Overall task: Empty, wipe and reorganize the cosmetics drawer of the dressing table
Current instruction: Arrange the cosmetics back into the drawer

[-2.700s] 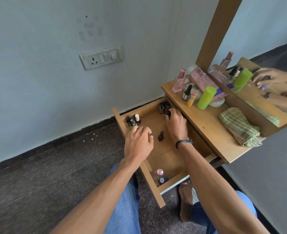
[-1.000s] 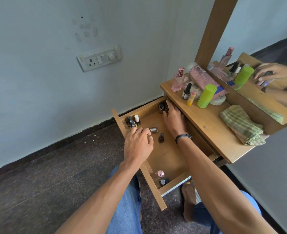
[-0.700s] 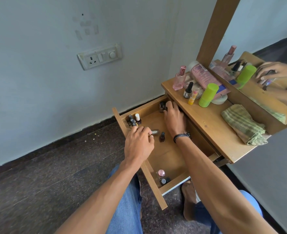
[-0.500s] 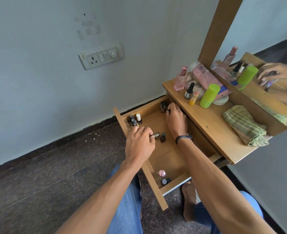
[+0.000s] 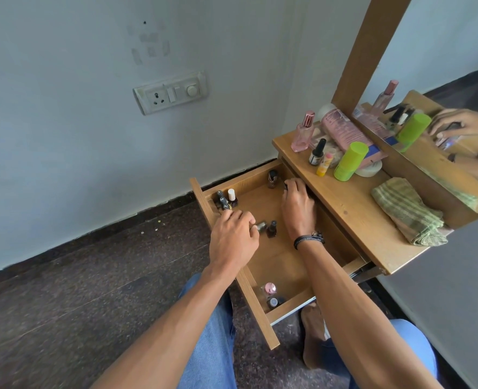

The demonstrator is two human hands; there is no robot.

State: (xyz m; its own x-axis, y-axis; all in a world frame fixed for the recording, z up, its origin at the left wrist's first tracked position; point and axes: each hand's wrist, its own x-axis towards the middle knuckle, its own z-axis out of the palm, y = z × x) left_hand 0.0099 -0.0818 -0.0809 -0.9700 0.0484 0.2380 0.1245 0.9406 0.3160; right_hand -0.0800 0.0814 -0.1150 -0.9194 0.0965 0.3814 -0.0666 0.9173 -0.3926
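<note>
The wooden drawer (image 5: 281, 259) is pulled open. My left hand (image 5: 233, 237) reaches over its front edge, and its curled fingers pinch a small silver-capped bottle (image 5: 261, 226) lying on the drawer floor. A dark nail polish bottle (image 5: 272, 229) stands right beside it. My right hand (image 5: 298, 209) reaches to the far end, with its fingertips curled on a dark bottle (image 5: 285, 185) under the tabletop edge. Another dark bottle (image 5: 272, 178) stands in the far corner. A cluster of small bottles (image 5: 226, 199) fills the far-left corner. A pink-capped bottle (image 5: 270, 289) and a grey-capped one (image 5: 273, 302) sit in the near corner.
On the dressing tabletop (image 5: 352, 214) stand a pink perfume bottle (image 5: 302, 133), a black-capped bottle (image 5: 316, 153), a yellow balm stick (image 5: 324, 164), a green cylinder (image 5: 350, 161) and a pink pack (image 5: 344, 133). A folded green cloth (image 5: 409, 211) lies by the mirror (image 5: 442, 80).
My left hand has closed in on the silver-capped bottle, which now lies against its fingers. My right hand stays at the far end of the drawer, and one dark bottle there now stands clear of it.
</note>
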